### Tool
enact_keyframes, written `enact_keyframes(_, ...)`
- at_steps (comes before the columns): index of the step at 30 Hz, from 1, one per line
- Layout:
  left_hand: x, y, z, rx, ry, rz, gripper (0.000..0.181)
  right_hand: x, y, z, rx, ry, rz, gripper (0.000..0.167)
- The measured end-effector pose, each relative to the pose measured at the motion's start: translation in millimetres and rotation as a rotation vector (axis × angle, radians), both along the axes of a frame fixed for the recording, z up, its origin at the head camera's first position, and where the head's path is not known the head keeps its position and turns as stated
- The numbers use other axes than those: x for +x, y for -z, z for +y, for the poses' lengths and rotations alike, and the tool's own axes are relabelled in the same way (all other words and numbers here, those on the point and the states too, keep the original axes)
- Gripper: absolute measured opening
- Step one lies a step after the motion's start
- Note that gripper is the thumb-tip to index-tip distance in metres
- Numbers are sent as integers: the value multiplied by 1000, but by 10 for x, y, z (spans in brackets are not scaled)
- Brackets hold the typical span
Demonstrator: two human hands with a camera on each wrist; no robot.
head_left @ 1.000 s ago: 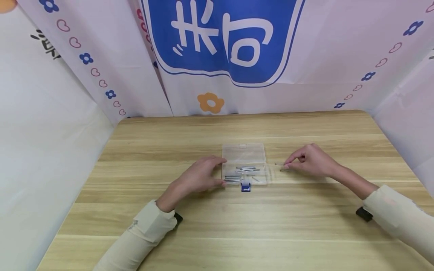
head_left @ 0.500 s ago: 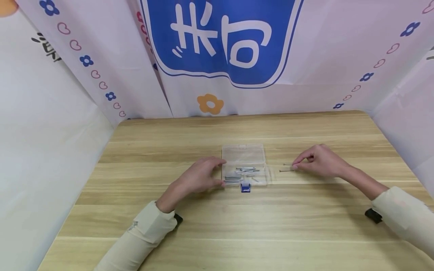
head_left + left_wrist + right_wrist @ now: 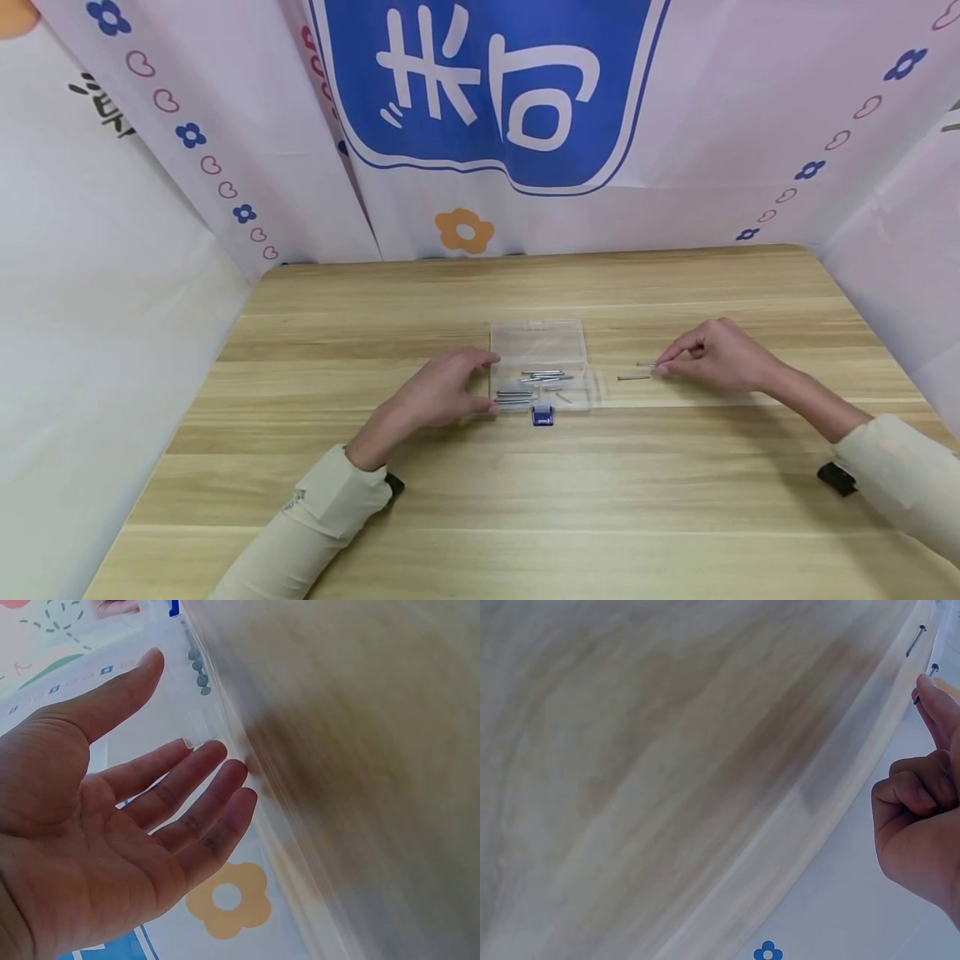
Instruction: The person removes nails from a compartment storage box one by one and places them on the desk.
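Note:
A clear plastic box lies with its lid folded back on the table, metal screws in its compartments. My left hand rests at the box's left side, thumb and fingers spread; in the left wrist view the palm of the left hand shows with relaxed fingers. To the right of the box my right hand pinches a thin screw between thumb and forefinger. Another screw lies on the table just in front of it. The right wrist view shows the right hand, its other fingers curled.
A blue latch sticks out at the box's front edge. The wooden table reaches back to a printed cloth hanging behind it, with white cloth at both sides.
My right hand has moved right, away from the box, with the pinched screw. The other screw now lies apart from the fingers. My left hand has stayed put.

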State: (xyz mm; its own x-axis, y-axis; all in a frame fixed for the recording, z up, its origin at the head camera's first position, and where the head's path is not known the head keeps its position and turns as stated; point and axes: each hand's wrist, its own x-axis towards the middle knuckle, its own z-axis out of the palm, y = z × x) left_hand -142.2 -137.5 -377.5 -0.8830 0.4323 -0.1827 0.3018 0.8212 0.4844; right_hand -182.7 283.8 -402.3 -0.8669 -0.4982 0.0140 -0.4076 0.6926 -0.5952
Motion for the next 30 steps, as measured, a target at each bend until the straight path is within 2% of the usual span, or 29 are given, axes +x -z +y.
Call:
enact_keyframes(11,-28,-39,9,9,2,7,71,-21,16,-4,28,8,1,4)
enact_keyframes(22,59,35,27,38,7,-17,70,85,132,29,24,-11,-2,3)
enact_keyframes(30,22,5,13,24,-8,-10,72,10,116,14,-7,-12,-6,4)
